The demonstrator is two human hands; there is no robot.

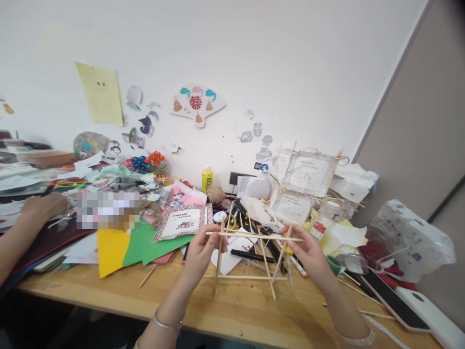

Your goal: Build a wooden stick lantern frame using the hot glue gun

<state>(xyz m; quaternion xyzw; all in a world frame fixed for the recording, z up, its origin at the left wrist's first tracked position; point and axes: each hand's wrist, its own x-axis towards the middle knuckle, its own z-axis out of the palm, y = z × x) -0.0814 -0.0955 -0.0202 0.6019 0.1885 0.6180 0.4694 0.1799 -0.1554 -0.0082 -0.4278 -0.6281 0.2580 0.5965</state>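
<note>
Between my two hands stands a frame of thin wooden sticks [250, 278], joined near their crossing points, above the front of the wooden table. My left hand [205, 247] pinches the frame's upper left corner, where the top stick meets an upright. At the upper right corner, my right hand [303, 247] has its fingers closed around the crossing sticks. Behind the frame lie a black marker [250, 255] and a sheet of white paper [228, 264]. A fabric panel with a checked border [185, 220] rests to the left of my left hand.
On the left, another person's hand [45, 208] reaches over the cluttered table [119, 293]. Yellow paper [111, 254] and green paper [140, 245] lie nearby. A twine ball [215, 196] and yellow bottle [207, 178] stand near the wall. A phone [395, 300] lies at right beside a plastic bag [414, 242].
</note>
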